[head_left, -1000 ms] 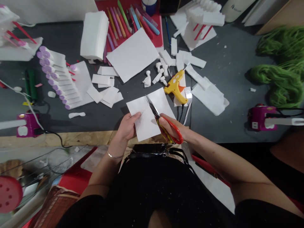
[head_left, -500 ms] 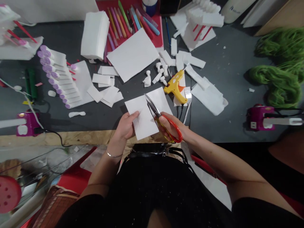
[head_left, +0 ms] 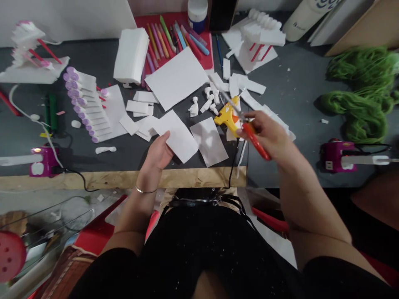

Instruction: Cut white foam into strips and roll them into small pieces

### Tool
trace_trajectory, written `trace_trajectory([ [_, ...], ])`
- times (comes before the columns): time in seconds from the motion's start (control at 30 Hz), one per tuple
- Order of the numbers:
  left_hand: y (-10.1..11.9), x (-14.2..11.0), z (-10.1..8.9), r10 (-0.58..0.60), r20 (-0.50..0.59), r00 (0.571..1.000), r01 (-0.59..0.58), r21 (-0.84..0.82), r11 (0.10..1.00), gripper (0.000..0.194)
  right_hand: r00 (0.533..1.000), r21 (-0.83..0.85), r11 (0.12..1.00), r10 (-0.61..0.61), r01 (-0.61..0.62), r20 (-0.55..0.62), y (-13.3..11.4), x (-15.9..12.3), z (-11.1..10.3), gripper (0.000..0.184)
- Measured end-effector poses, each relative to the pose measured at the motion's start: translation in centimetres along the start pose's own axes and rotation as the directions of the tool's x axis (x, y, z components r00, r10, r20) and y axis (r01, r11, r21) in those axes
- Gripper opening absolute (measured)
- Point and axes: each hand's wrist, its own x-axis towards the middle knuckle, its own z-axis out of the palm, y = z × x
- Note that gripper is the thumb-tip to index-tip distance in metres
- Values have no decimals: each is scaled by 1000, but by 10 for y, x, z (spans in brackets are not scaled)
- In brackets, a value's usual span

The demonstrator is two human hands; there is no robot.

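My left hand [head_left: 158, 151] seems to grip one white foam piece [head_left: 179, 137]; a second piece [head_left: 208, 141] lies cut apart on the surface [head_left: 118, 158]; my right hand [head_left: 268, 135] is clamped around red-handled scissors [head_left: 254, 139], their blades apparently closed.

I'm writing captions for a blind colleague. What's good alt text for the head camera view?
Seen from the wearer's head, the right hand holds red-handled scissors above a yellow glue gun, while the left hand holds a white sheet. Paper scraps and craft supplies cover a dark table.
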Motion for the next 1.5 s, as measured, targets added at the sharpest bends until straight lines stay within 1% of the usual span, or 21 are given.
trace_trajectory([
  [0.07,6,7,8,30,36,999,-28,-35,999,22,979,-161,986,4,-37,-204,12,16,-15,48],
  [0.13,11,14,15,48,89,995,-43,-51,998,26,940,-270,958,0,-98,-341,26,34,-24,52],
  [0.2,16,21,21,47,135,990,-41,-49,998,29,926,-332,918,83,-214,-368,39,51,-28,52],
  [0.23,18,25,22,44,146,988,-38,-49,998,30,931,-363,899,114,-246,-347,45,58,-28,54],
  [0.33,26,34,26,40,141,989,-30,-77,997,31,931,-450,846,135,-286,-339,53,67,-29,60],
  [0.43,35,41,27,69,134,989,-52,-125,991,33,919,-504,812,96,-294,-383,49,59,-29,57],
  [0.5,40,45,27,80,140,987,-57,-157,986,35,896,-581,758,12,-297,-443,41,49,-27,50],
  [0.53,42,46,27,85,144,986,-59,-174,983,37,883,-600,753,-55,-271,-467,37,44,-22,43],
  [0.57,43,47,26,91,148,985,-62,-189,980,39,884,-623,758,-139,-196,-447,32,40,-16,32],
  [0.6,44,48,26,100,151,983,-69,-200,977,41,893,-645,760,-233,-80,-386,27,37,-7,28],
  [0.63,44,49,25,117,153,981,-83,-209,974,43,912,-655,749,-334,101,-240,22,35,4,28],
  [0.67,45,50,24,138,155,978,-103,-215,971,43,908,-637,726,-409,259,-96,18,35,17,26],
  [0.7,45,50,22,166,156,974,-129,-219,967,44,891,-619,701,-453,354,-4,14,35,31,23],
  [0.77,45,49,20,222,162,962,-183,-226,957,44,858,-625,628,-495,463,138,7,39,58,27],
  [0.83,46,48,17,272,155,950,-235,-223,946,43,839,-654,560,-494,508,229,1,44,78,36],
  [0.93,49,47,16,297,121,947,-272,-183,945,42,837,-702,491,-463,516,291,-8,50,93,28],
  [1.03,49,48,17,294,97,951,-280,-140,950,41,840,-718,463,-431,519,329,-14,51,97,18],
  [1.2,46,50,18,276,165,947,-242,-199,950,43,833,-733,431,-434,527,343,-19,52,102,30],
  [1.33,46,48,20,301,186,935,-265,-195,944,48,837,-751,423,-449,507,312,-21,58,103,25],
  [1.4,46,47,20,305,194,932,-269,-190,944,50,837,-756,411,-438,510,327,-20,62,105,23],
  [1.5,45,48,19,282,223,933,-235,-212,948,52,817,-733,404,-449,547,362,-17,70,107,24],
])
